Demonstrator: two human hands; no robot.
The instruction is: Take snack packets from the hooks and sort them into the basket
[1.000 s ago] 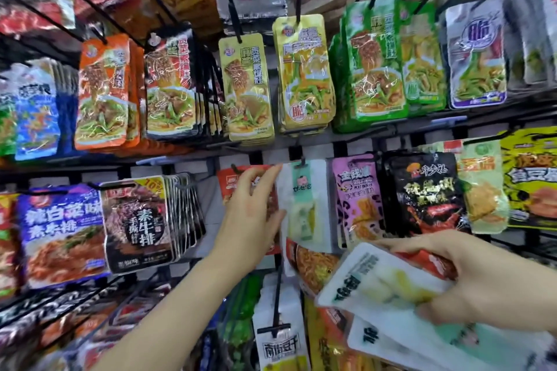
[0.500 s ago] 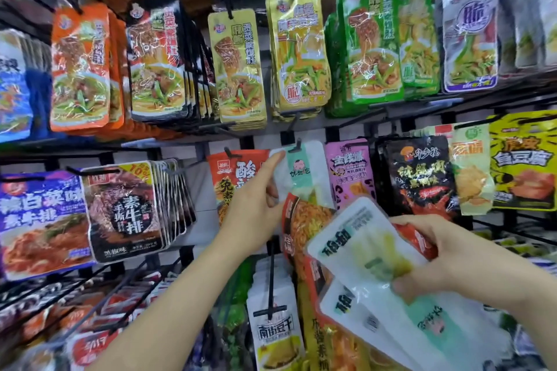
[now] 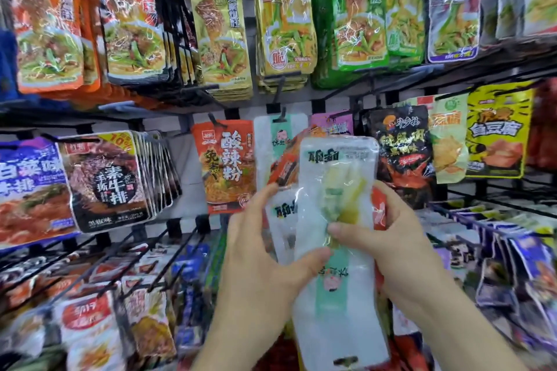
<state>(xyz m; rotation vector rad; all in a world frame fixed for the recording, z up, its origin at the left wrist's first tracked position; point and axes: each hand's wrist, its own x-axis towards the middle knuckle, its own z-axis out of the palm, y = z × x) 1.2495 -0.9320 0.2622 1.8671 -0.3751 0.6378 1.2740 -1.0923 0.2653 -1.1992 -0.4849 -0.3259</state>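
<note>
- While both hands hold the stack [image 3: 339, 295] up close, the step in hand looks like squaring up gathered packets; no basket is in view.
- On its left edge the left hand [image 3: 256, 253] grips, fingers [image 3: 266, 194] curled behind and thumb in front.
- Opposite, the right hand [image 3: 394, 238] pinches it, thumb on the white front packet.
- Next, probably: lower the stack to the basket, or reach the far hooks [image 3: 281, 113].

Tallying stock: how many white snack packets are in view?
3. The front packet is held by the left hand and right hand; a second packet sits behind it, leftward; a third packet hangs on a hook above. Others may be hidden.
</note>
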